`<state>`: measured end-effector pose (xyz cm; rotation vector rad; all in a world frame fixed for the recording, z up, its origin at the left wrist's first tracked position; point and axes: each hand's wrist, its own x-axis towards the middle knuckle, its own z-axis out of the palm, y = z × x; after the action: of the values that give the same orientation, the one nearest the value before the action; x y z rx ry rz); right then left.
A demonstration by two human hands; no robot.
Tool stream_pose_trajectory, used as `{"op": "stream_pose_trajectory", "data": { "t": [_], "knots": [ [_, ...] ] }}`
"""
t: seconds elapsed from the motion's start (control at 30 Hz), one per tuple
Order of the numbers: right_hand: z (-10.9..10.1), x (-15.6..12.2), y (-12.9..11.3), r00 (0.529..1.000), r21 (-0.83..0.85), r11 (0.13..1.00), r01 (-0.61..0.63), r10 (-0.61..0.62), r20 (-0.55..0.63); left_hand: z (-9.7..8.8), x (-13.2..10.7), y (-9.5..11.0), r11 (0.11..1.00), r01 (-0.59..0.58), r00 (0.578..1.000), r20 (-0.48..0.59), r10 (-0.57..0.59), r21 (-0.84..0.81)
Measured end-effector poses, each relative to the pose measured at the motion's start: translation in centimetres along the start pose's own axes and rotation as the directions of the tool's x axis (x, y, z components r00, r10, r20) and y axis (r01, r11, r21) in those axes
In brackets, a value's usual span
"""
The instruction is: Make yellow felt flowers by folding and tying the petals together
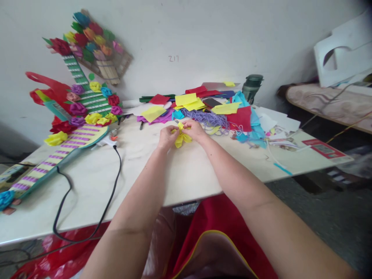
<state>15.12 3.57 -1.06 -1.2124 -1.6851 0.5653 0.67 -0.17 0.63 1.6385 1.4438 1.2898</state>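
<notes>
Bare forearms (247,180) lead to the yellow paper (182,140) mid-table (194,174); left hand (169,137) and right hand (194,130) pinch it, fingers nearly closed (shaping, apparently; next calls for a light, steady grip). Beyond lie coloured sheets (186,99); left, paper flowers (78,109).

Two bare hands meet over a white table (190,178); the left hand (167,138) and right hand (195,130) pinch a gathered piece of yellow paper (181,140) between them. Just beyond lie coloured paper sheets (186,99) and tangled purple yarn (207,117), with a dark green bottle (251,90) at far right. To the left, a striped board (78,140) bears bright paper roses (78,108). A black cord (120,167) loops near left. Beyond, a paper bouquet (90,37) is against the white wall (221,35).
</notes>
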Motion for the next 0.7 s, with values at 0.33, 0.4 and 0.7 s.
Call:
{"op": "stream_pose_trajectory", "data": {
  "t": [0.33, 0.4, 0.7],
  "knots": [
    [-0.34, -0.35, -0.62, 1.0, 0.054, 0.998, 0.027, -0.026, -0.014, -0.09, 0.07, -0.23, 0.999, 0.051, 0.998, 0.039, -0.051, 0.003],
    [-0.37, -0.44, -0.62, 0.998, 0.069, 0.995, 0.07, -0.069, -0.012, -0.04, 0.18, -0.5, 0.996, 0.076, 0.996, 0.043, -0.074, -0.042],
    [-0.46, -0.66, -0.53, 0.99, 0.076, 0.987, 0.14, -0.141, -0.001, -0.17, 0.08, -0.55, 0.986, 0.115, 0.993, 0.047, -0.109, -0.124]
  ]
}}
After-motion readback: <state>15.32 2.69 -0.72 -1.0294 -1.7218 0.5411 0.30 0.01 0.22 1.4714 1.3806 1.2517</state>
